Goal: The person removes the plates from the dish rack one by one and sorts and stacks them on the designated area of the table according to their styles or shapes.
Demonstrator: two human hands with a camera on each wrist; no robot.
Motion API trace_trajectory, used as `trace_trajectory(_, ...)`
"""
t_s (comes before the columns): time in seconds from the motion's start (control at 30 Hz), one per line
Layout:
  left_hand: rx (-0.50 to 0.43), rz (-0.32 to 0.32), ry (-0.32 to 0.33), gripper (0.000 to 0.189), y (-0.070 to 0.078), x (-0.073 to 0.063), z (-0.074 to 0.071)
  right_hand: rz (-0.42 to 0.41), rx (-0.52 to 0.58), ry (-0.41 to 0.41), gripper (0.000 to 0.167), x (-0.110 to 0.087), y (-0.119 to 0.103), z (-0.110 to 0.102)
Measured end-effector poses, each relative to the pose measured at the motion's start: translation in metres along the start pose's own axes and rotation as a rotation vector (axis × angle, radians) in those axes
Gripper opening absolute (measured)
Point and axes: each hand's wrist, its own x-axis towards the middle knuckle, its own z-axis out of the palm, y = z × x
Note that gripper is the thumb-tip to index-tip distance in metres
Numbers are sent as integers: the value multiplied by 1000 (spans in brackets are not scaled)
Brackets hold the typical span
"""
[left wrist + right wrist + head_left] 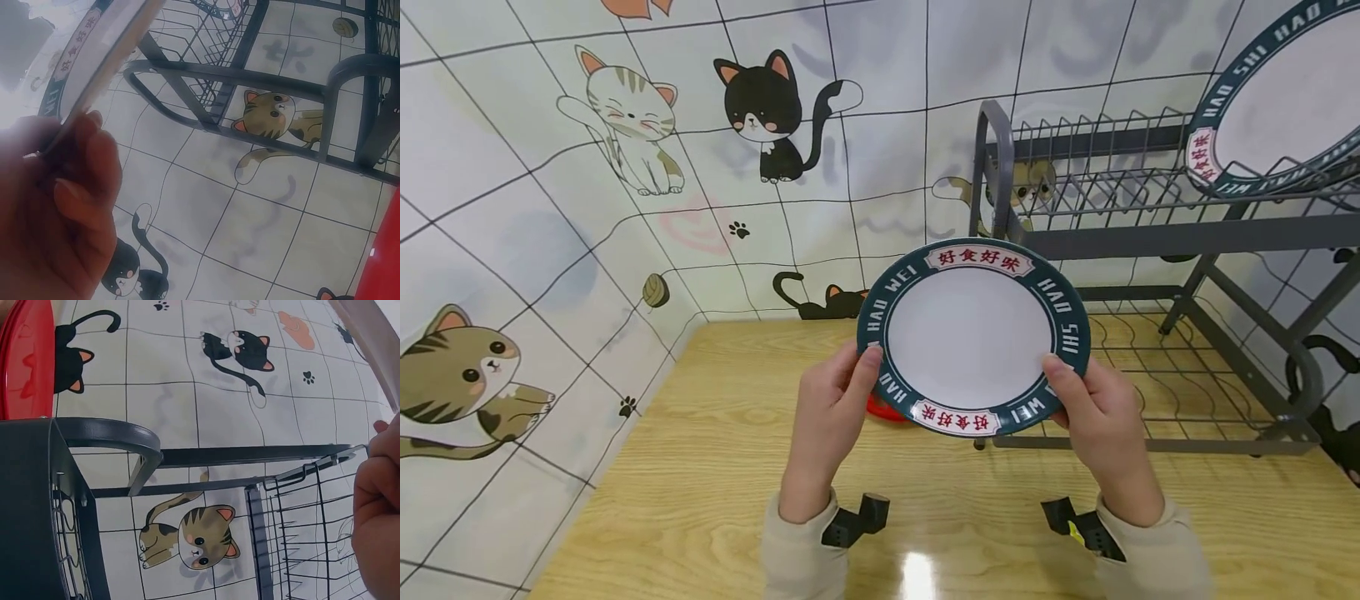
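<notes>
Both hands hold up a round white plate (970, 333) with a dark green lettered rim, its face turned toward the head camera. My left hand (831, 417) grips the left edge, thumb on the front and fingers behind. On the lower right edge, my right hand (1101, 425) pinches the rim the same way. The left wrist view shows the plate (94, 56) nearly edge-on above the curled fingers of the left hand (75, 206). At the right border of the right wrist view, the right hand (381, 506) holds the plate's edge (372, 344). Behind the plate, a red object (886, 409) is mostly hidden.
A grey two-tier dish rack (1150, 243) stands at the right, behind the plate. Its upper tier holds another matching plate (1292, 100). The wooden table (700, 500) meets a tiled wall (887, 150) with cat drawings at the back and left.
</notes>
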Motion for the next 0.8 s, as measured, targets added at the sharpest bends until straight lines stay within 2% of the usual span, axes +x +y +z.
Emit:
trace_trajectory(0.07,13,-37,-3,23,1,0,0,23,-98,-16,15,-1,-1,2)
trace_trajectory(0.23,-6,-131,-32,22,24,1,-3,28,-122,-18,17,-2,-1,4)
trace_trajectory(0.27,-16,-140,-38,23,24,0,-3,29,-116,-18,17,-2,-1,4)
trace_trajectory(0.3,-25,-143,-43,25,23,0,-2,31,-109,-19,18,-2,-1,4)
trace_trajectory(0.47,-54,-136,-46,33,0,-1,0,25,-103,-37,16,-1,-2,5)
trace_trajectory(0.67,-75,-149,-57,34,-2,-2,-1,28,-118,-66,15,0,-3,6)
trace_trajectory(0.8,-136,-178,-95,32,2,-1,-2,65,-112,-61,14,1,-2,5)
